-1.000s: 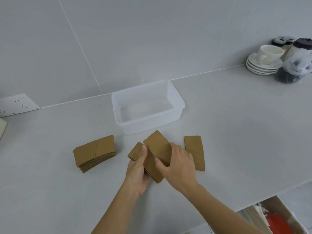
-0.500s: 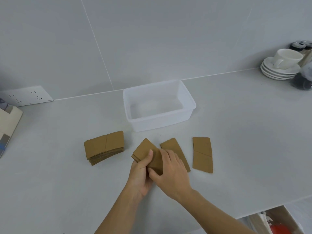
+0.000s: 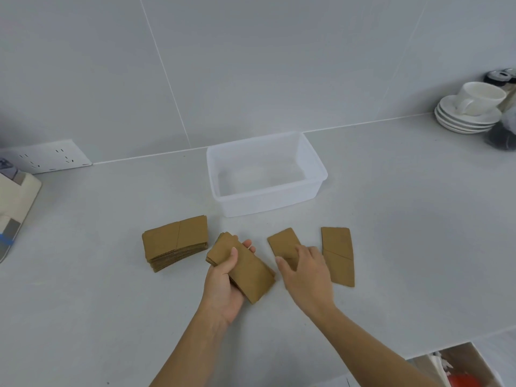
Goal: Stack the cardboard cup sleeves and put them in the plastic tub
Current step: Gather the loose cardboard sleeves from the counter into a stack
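While left hand [image 3: 223,286] grips small sleeve stack [image 3: 245,270], right hand [image 3: 305,270], fingers spread, presses single sleeve [image 3: 283,241] on surface [image 3: 391,208]; tub [image 3: 266,203] empty.

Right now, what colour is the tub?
Translucent white plastic tub, empty; clearest in the head view.

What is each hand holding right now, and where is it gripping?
Left hand grips a small stack of sleeves across its middle, thumb on top. Right hand holds nothing; its fingers rest on a loose sleeve.
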The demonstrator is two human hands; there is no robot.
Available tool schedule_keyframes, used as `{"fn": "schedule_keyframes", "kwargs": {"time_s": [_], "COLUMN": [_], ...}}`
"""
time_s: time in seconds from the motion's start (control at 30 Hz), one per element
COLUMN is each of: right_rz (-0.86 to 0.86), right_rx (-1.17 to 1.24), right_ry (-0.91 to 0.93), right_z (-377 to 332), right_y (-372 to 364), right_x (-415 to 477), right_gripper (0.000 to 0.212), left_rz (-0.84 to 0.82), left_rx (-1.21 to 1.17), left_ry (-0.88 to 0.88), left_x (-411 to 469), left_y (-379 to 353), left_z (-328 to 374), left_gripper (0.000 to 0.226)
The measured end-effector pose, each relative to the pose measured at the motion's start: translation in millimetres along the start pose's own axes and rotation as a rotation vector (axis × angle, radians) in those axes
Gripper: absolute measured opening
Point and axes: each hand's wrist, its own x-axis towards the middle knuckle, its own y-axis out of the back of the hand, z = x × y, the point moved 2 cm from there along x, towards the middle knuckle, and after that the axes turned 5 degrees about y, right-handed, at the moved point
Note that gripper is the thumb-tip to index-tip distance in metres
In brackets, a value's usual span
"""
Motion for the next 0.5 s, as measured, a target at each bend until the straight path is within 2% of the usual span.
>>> {"fn": "schedule_keyframes", "kwargs": {"time_s": [0.13, 0.3, 0.37, 0.5], "right_rz": [-0.016, 0.013, 0.009, 0.023], "right_rx": [-0.169, -0.297, -0.309, -0.311], "right_ry": [-0.103, -0.132, -0.130, -0.101], "right_z": [11, 14, 14, 13], "right_y": [-2, -7, -7, -6], "right_x": [5, 4, 5, 6], "right_gripper": [0.062, 0.075, 0.073, 0.054], "left_rz": [0.010, 0.017, 0.020, 0.031], "left_rx": [-0.013, -0.006, 0.000, 0.021], "left_ry": [-0.004, 0.004, 0.009, 0.021], "left_x": [1, 1, 2, 3], "left_y": [4, 6, 7, 8], "left_z": [4, 5, 5, 5], "left_gripper": [0.037, 0.037, 0.036, 0.033]}}
